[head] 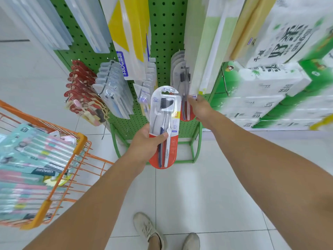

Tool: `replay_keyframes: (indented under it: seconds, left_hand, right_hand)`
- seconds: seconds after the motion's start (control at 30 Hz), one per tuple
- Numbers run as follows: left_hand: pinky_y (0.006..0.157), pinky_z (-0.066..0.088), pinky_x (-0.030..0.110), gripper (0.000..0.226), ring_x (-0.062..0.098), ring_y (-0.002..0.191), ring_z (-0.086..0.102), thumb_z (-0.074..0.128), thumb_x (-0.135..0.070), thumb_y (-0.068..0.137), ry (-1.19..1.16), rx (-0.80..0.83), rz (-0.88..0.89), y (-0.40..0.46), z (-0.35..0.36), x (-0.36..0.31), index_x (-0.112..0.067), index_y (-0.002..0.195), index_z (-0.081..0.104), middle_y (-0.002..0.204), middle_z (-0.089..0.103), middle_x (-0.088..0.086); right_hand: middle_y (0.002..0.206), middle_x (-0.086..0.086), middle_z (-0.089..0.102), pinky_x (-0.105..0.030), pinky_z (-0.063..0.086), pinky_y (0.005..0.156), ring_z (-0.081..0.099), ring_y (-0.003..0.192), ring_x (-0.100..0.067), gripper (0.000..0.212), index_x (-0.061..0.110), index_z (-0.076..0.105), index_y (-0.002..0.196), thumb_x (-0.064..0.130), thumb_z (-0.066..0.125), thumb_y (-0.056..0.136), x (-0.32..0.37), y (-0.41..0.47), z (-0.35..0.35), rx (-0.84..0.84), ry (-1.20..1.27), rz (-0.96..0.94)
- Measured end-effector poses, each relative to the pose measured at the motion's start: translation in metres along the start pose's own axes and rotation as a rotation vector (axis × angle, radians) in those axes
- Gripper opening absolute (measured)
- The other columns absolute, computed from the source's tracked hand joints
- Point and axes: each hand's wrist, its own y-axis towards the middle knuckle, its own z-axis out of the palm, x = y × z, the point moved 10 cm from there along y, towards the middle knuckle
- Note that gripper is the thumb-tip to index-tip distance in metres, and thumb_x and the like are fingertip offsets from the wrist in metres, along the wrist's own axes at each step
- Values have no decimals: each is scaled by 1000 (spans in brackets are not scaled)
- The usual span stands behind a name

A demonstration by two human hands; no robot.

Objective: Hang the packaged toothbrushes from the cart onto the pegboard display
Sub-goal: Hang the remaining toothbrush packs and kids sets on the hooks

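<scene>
Head view cuts off a good deal: the orange wire cart [59, 159] runs out of frame at the left, and the toothbrush packs [27, 159] heaped in it are blurred, so only "VIDA" on a dark strip can be half read; the upper packages on the green pegboard [163, 33] are cropped by the top edge; the stacked tissue packs [270, 78] at the right are smeared, their large Chinese characters only partly legible.

The left hand [146, 141] grips a twin toothbrush pack [164, 127] round its lower middle, thumb across the front; the pack stands upright in front of the pegboard, its hang hole at the top free of any hook; "Colgate" runs along a white handle, and "0.01" shows beside the dark bristles; the red base carries small print too fine to read.

The right hand [200, 109] reaches to the hanging row of like packs [182, 83], its fingers curled on their lower part; long pale packets above hide most of that row; a blue "FROG" label [124, 64] hangs further left, beside clear blister packs [113, 87] and red-carded packs [82, 91].
</scene>
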Motion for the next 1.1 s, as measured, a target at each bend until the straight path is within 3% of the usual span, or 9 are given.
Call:
replay_keyframes:
  seconds: [0.1,0.13,0.23,0.3,0.43,0.57,0.7,0.93,1.1]
  left_hand:
    - [84,55,28,25,10,98,72,68,-21,95,-14,13,20,8,8,-3,-28,119,64,107,76,-8]
    - [81,54,25,25,8,97,72,68,-21,95,-21,19,30,10,11,-5,-29,118,64,107,76,-9]
    - [69,53,16,24,3,90,72,68,-20,96,-42,47,58,14,21,-8,-30,117,63,104,76,-11]
    - [70,55,19,26,8,93,73,68,-19,95,-28,71,72,18,30,-9,-28,119,63,105,76,-8]
    - [74,58,24,26,11,93,74,69,-19,94,10,95,102,29,46,-18,-27,118,64,105,77,-6]
    - [82,60,34,25,18,95,73,70,-18,93,25,66,112,40,56,-20,-23,117,63,105,76,-1]
    - [86,59,40,24,20,94,73,70,-24,94,82,55,107,49,59,-18,-19,116,63,103,75,2]
    - [88,58,41,21,23,97,71,65,-27,97,116,46,128,55,51,-13,-18,117,64,104,74,5]
    - [82,54,29,19,15,95,69,62,-25,99,127,56,143,58,47,-12,-21,117,64,103,73,-1]
  right_hand:
    - [157,-12,38,-45,36,113,41,140,-34,69,12,20,159,47,44,104,-8,-9,-13,-99,-75,80]
    - [160,-10,34,-47,34,117,37,144,-33,67,13,21,159,41,47,104,-15,-19,-14,-122,-17,92]
    - [132,-4,65,-40,50,101,60,121,-25,37,16,58,136,19,56,99,-34,-68,7,90,280,55]
    - [112,-2,74,-32,54,89,69,103,-19,25,15,68,121,14,54,100,-32,-105,23,268,426,-11]
    - [111,-7,71,-28,56,81,69,101,-18,26,14,63,128,17,53,104,-31,-122,11,192,505,-131]
    - [97,-7,68,-26,57,70,67,84,-12,21,12,63,121,9,53,103,-34,-106,1,84,496,-137]
    - [96,-10,67,-26,57,68,65,84,-16,21,5,64,120,11,55,103,-33,-95,-2,60,448,-121]
    - [89,-1,72,-24,56,69,65,77,-10,18,10,67,113,10,51,104,-29,-80,2,71,402,-127]
    - [98,-10,68,-25,56,69,64,78,-13,23,-2,62,121,10,51,105,-29,-77,2,67,379,-157]
